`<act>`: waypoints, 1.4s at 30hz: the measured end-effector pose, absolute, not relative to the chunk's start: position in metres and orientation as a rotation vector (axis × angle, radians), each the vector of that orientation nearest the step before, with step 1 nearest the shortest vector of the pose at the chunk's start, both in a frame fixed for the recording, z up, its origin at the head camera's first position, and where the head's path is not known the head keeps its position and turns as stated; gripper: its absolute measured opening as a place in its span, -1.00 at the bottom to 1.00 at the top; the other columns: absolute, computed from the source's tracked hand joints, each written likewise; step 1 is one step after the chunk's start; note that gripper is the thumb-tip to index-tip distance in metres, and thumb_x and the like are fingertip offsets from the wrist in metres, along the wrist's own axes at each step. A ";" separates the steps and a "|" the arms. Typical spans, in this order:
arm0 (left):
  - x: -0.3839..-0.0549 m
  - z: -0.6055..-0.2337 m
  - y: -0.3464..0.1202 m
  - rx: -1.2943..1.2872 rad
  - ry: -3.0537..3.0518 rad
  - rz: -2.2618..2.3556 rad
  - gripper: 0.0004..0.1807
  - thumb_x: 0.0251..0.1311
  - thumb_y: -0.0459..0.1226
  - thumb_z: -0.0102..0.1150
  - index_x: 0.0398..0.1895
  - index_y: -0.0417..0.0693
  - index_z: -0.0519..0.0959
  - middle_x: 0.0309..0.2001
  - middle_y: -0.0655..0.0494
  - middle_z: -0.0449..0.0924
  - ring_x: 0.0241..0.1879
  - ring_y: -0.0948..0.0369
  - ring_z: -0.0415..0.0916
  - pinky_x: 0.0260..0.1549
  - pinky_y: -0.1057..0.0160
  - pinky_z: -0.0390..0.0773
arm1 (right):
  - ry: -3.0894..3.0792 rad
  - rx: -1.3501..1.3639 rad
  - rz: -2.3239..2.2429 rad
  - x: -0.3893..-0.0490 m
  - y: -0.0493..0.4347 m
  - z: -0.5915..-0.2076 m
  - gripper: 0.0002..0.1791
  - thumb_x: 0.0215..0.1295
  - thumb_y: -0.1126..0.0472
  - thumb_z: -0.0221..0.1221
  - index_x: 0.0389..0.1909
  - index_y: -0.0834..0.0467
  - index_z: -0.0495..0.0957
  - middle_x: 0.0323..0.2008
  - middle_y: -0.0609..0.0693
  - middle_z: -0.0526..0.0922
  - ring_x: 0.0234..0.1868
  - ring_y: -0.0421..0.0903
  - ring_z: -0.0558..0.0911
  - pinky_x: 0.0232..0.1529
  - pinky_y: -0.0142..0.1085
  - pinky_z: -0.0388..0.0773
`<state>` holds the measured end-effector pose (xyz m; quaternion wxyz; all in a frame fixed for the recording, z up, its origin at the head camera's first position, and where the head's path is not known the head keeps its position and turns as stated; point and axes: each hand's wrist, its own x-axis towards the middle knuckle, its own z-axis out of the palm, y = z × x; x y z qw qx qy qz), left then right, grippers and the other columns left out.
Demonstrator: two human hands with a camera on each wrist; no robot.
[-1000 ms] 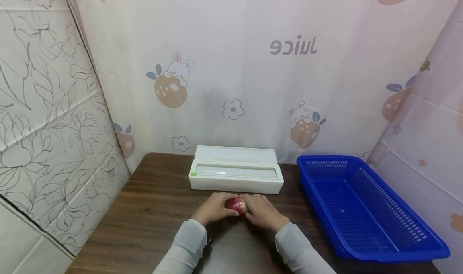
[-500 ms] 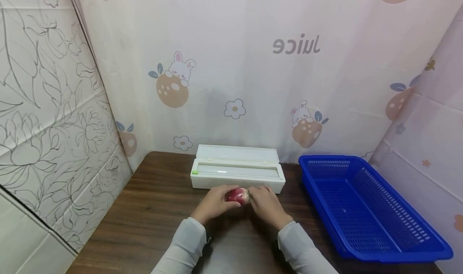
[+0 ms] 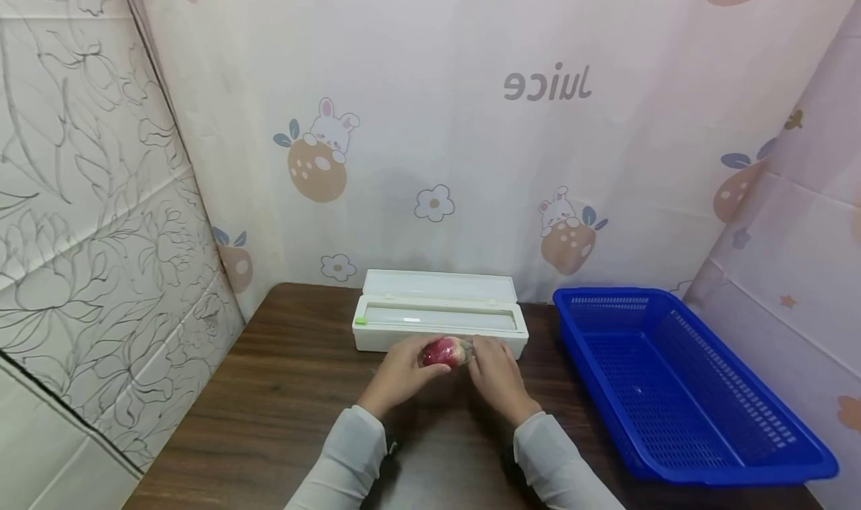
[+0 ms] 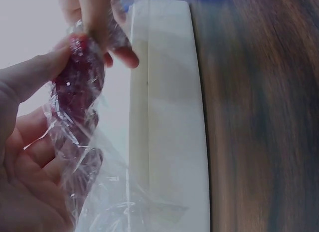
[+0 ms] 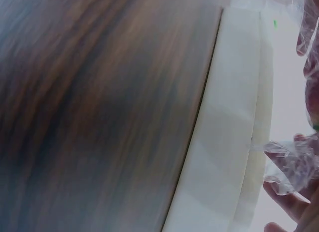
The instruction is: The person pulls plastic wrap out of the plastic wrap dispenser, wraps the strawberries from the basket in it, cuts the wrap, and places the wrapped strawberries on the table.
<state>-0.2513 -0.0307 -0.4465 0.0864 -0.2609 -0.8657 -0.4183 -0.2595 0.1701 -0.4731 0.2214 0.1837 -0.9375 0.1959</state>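
Note:
Between the two hands is a red fruit with a pale end, wrapped in clear cling film; its exact kind is unclear. My left hand grips the fruit from the left, thumb on the near side. On the right, my right hand pinches gathered film beyond the fruit's pale end. That film appears crumpled between the fingers in the right wrist view. Just behind both hands stands a long white cling film dispenser, its lid raised and a green slider at its left end.
A blue perforated plastic basket sits on the right of the dark wooden table. Printed curtains hang close behind the table and along both sides.
Both hands have lifted the fruit slightly and moved it towards the dispenser. My right hand has drawn a little away to the right, exposing the pale end and the gathered film.

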 end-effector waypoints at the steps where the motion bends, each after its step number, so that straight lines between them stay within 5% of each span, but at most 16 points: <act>1: -0.252 -0.446 -0.030 -0.768 -2.560 -1.246 -0.41 0.01 -0.06 0.34 0.15 0.01 0.49 0.02 0.06 0.58 -0.09 0.26 0.44 -0.03 0.10 0.57 | -2.575 0.491 0.546 -0.260 0.169 -0.473 -0.87 0.30 0.23 0.04 -0.19 0.10 0.51 -0.20 0.00 0.66 -0.05 -0.02 0.51 0.15 0.11 0.35; 8: -0.251 -0.442 -0.026 -0.641 -2.469 -1.315 -0.40 0.00 -0.03 0.33 0.14 0.02 0.49 -0.07 0.11 0.59 -0.29 0.29 0.41 -0.29 0.23 0.61 | -2.517 0.436 0.562 -0.260 0.161 -0.471 -0.84 0.38 0.19 -0.05 -0.39 0.10 0.44 -0.31 0.04 0.66 -0.11 0.02 0.51 0.04 0.12 0.41; 17: -0.251 -0.438 -0.025 -0.591 -2.445 -1.390 -0.38 -0.02 0.00 0.32 0.14 0.00 0.50 0.00 0.10 0.57 -0.17 0.33 0.45 -0.14 0.21 0.62 | -2.420 0.473 0.345 -0.261 0.158 -0.477 -0.82 0.35 0.23 -0.06 -0.20 0.25 0.45 -0.19 0.16 0.62 -0.01 0.06 0.48 0.16 0.13 0.36; 23: -0.251 -0.438 -0.020 -0.611 -2.398 -1.390 -0.39 -0.04 -0.03 0.36 0.12 -0.02 0.52 -0.05 0.06 0.60 -0.18 0.30 0.46 -0.14 0.14 0.63 | -2.437 0.467 0.390 -0.258 0.149 -0.476 -0.73 0.28 0.27 -0.03 -0.12 0.40 0.41 -0.20 0.25 0.54 -0.06 0.12 0.45 0.02 0.08 0.44; 35: -0.254 -0.441 -0.023 -0.599 -2.355 -1.384 -0.39 -0.04 -0.02 0.35 0.12 -0.03 0.51 -0.05 0.06 0.60 -0.20 0.31 0.47 -0.16 0.19 0.63 | -2.645 0.477 1.232 -0.247 0.140 -0.462 -0.48 0.41 0.13 -0.14 0.34 0.17 0.11 0.24 0.14 0.32 0.23 -0.04 0.26 0.24 0.07 0.30; 42: -0.255 -0.441 -0.023 -0.592 -2.359 -1.377 -0.38 -0.05 -0.04 0.36 0.12 -0.05 0.51 -0.09 0.06 0.61 -0.27 0.30 0.43 -0.24 0.22 0.64 | -2.667 0.545 1.296 -0.245 0.142 -0.459 -0.48 0.34 0.29 -0.16 0.32 0.22 0.12 0.22 0.14 0.37 0.15 -0.10 0.34 0.18 0.04 0.38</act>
